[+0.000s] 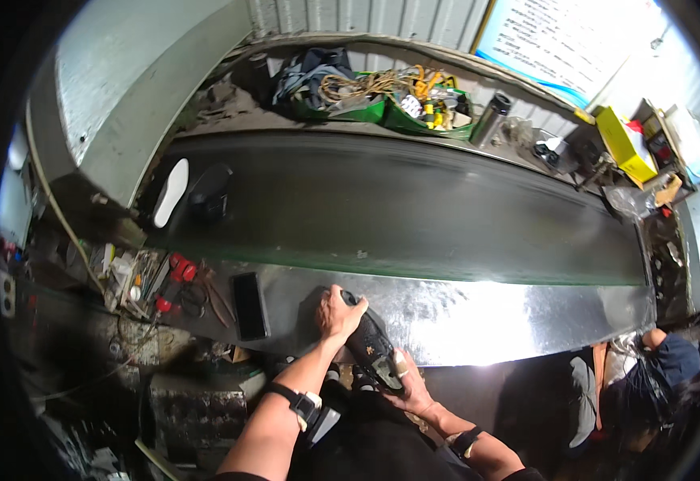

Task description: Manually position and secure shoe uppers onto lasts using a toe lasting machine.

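A black shoe [372, 343] with a small light floral ornament on its upper is held slantwise at the near edge of the metal bench [478, 317]. My left hand [338, 315] closes on its far end, thumb stretched along it. At the near end, my right hand [411, 385] grips the side, with a pale wrap on the thumb. The shoe's opening shows a greyish inside near the right hand. A black phone [250, 306] lies on the bench to the left of my left hand.
Beyond the bench runs a dark belt [382, 208], carrying a white sole [172, 192] and a dark shoe [211, 191] at left. Red-handled tools [181, 267] and pincers lie left of the phone. Green bins [430, 127] and a metal flask [491, 119] line the back shelf. Another person's knee [652, 338] shows at right.
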{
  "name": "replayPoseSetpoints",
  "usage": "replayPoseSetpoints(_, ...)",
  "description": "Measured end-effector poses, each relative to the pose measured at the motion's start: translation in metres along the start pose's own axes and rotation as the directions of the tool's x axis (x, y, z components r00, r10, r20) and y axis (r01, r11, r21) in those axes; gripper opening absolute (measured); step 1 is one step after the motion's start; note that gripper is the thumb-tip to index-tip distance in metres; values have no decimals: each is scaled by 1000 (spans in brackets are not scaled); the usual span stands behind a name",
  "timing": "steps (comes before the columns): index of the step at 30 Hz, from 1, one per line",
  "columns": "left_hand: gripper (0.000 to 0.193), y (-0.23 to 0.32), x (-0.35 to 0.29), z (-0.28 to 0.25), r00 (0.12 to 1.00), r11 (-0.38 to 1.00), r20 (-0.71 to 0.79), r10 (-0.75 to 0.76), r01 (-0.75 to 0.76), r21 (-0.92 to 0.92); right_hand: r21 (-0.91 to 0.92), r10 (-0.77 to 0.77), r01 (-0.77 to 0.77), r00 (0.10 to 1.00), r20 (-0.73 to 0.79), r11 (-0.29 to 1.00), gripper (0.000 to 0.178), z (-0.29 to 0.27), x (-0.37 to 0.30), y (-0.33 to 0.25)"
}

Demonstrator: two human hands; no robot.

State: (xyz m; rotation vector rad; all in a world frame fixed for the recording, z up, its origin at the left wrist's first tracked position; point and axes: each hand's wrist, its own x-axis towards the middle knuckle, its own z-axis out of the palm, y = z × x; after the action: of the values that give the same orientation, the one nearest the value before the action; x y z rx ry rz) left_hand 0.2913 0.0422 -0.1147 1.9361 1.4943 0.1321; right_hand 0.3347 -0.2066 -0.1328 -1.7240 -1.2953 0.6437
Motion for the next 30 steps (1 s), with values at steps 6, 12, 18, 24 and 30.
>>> replayPoseSetpoints(6, 41, -31, 12, -3, 998, 954, -54, -16, -1, -300, 7, -44, 44, 998, 35, 999, 99, -6, 14, -12)
replayPoseSetpoints(12, 37, -33, -27, -84, 993, 873, -118, 0, -58, -484, 609, 521, -689, 713, 470, 393, 77, -26, 92, -60)
replayPoseSetpoints(18, 34, -105, -83, -173, 920, 815, -369, -135, -109, -570, 534, 352, -644, 757, 551, 548, 61, 32, 121, -163)
replayPoseSetpoints(24, 29, -216, -208, -281, 692, 801, -639, -335, -147, -580, 594, -56, -561, 698, 714, 577, 50, 139, 87, -285)
replayPoseSetpoints(30, 33, -313, -357, -390, 373, 714, -698, -611, -121, -689, 596, -157, -465, 688, 709, 655, 24, 275, 5, -383)
